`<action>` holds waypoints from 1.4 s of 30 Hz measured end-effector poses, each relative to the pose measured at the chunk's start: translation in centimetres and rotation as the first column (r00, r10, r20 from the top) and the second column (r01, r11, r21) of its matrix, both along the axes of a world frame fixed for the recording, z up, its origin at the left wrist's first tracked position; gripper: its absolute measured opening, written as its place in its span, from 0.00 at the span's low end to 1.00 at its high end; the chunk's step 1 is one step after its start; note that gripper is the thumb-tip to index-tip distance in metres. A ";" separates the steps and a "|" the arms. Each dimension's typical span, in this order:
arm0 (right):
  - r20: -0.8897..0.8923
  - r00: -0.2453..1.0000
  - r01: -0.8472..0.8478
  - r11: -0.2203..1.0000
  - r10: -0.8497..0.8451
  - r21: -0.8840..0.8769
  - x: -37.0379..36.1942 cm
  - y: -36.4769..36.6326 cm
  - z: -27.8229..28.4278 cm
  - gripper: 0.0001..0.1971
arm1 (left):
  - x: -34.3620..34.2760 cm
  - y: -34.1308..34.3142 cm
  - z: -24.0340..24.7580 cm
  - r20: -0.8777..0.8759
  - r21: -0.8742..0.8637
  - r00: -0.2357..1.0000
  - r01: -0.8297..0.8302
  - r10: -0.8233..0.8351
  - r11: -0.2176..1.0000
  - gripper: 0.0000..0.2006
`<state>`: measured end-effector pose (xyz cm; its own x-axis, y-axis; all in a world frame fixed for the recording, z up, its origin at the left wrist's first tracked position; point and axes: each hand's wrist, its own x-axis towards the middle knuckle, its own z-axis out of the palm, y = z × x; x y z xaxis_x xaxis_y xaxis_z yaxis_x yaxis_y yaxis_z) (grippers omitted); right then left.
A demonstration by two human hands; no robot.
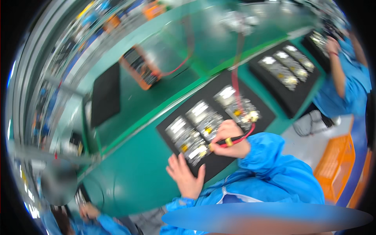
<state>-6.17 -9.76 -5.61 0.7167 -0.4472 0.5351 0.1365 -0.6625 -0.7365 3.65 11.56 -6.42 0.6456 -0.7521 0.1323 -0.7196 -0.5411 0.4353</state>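
Note:
Three circuit boards lie side by side on a black mat (220,165): a left board (188,141), a middle board (205,119) and a right board (237,109). My right hand (226,130) is closed around test probes (228,141) with red and black leads and a yellow band. Their tips come down at the lower end of the left board; whether they touch it cannot be made out. My left hand (185,178) holds nothing, its fingers spread beside the mat's near left edge, close to that board.
An orange multimeter (140,67) stands beyond the bench's raised green edge, with a black panel (105,96) left of it. Red leads hang over the boards. Further right, another mat (270,92) carries more boards. Co-workers are at right (344,78) and lower left (90,211). An orange crate (335,168) sits right.

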 end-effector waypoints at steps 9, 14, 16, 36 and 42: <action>0.115 0.914 0.278 0.806 -0.389 0.522 -2.6 -2.6 -0.1 0.09 | -0.2 -0.1 -1.5 0.131 -0.008 0.989 -0.061 0.061 0.998 0.41; 0.197 0.780 0.243 0.577 -0.594 0.780 -5.4 -5.8 -1.3 0.16 | 0.0 0.2 -1.8 0.140 0.006 0.985 -0.103 0.101 0.995 0.39; 0.166 0.710 0.337 0.537 -0.684 0.773 -6.3 -6.7 -1.6 0.19 | 0.0 0.4 -1.8 0.133 0.008 0.984 -0.117 0.115 0.993 0.38; 0.224 0.713 0.319 0.591 -0.664 0.741 -6.8 -7.0 -2.3 0.19 | -1.5 0.2 0.2 0.035 -0.032 0.996 -0.079 0.080 0.996 0.38; 0.245 0.710 0.264 0.572 -0.660 0.776 -6.4 -6.7 -2.0 0.17 | 3.4 0.9 -5.0 0.114 -0.067 0.993 -0.030 0.038 0.997 0.38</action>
